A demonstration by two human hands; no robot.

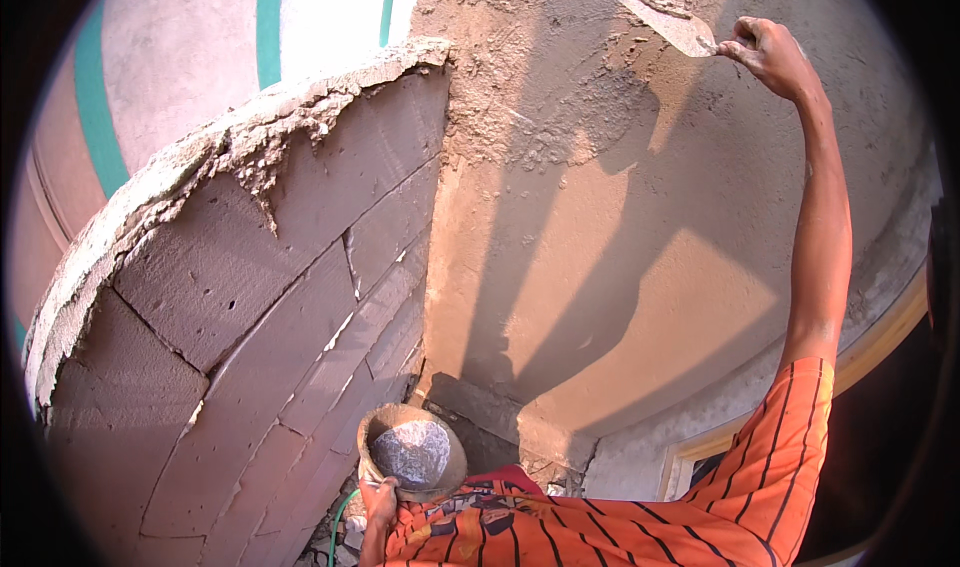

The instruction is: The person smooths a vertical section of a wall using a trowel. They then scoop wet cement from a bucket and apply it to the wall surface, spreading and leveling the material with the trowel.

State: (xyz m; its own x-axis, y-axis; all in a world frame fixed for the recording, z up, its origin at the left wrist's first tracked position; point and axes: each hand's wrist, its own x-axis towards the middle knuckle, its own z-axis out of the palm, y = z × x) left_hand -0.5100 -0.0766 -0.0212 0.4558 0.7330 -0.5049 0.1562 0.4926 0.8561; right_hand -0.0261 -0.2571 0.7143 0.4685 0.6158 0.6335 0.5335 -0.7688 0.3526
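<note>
High at the right, my right hand is closed round the handle of a pointed trowel. The blade is held against or just in front of the plastered wall, with a ridge of wet mortar along it; whether it touches cannot be made out. Low in front of my body, my left hand grips the rim of a round bucket. Pale grey mortar coats the inside of the bucket, which tilts with its mouth up. Rough, fresh mortar covers the upper wall, and smoother plaster lies below.
On the left stands a bare block wall, its top edge capped with ragged mortar. It meets the plastered wall in a corner. A wooden frame borders a dark opening at lower right. Rubble and a green hose lie below the bucket.
</note>
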